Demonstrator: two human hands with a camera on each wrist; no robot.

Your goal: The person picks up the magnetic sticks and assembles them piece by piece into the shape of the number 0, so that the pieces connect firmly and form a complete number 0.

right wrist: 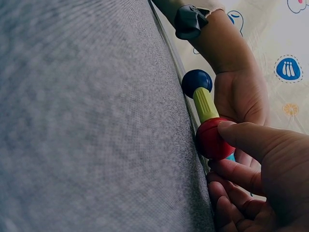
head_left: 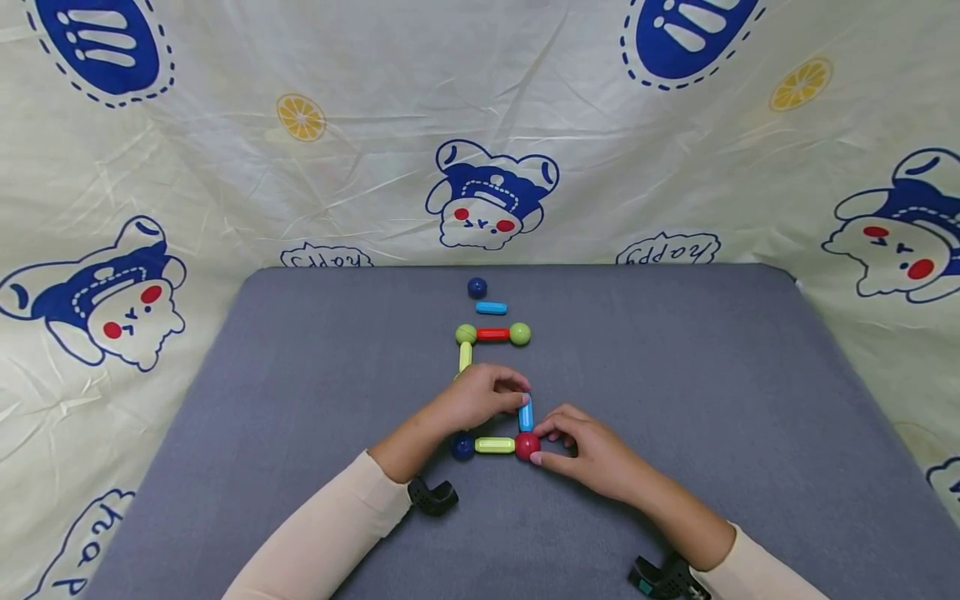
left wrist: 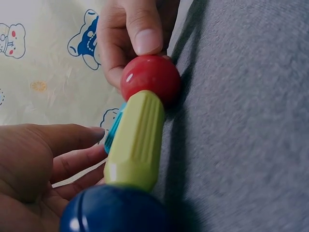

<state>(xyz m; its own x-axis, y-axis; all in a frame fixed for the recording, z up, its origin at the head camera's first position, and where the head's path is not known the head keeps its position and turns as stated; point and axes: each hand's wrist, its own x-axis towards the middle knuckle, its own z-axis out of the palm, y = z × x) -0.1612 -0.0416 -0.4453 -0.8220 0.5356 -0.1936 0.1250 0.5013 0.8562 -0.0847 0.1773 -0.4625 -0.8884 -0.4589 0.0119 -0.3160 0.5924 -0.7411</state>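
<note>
The stick-and-ball square in the counter's (head_left: 300, 467) middle is nearly closed. The right hand (head_left: 592, 450) pinches the red ball (head_left: 527, 446); the left hand (head_left: 480, 398) pinches the blue stick (head_left: 526, 414) above it.

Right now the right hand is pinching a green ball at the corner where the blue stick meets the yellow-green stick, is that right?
Not quite: the ball pinched by the right hand is red, not green, as the head view and both wrist views show. The rest holds: it sits at the corner where the blue stick meets the yellow-green stick.
</note>
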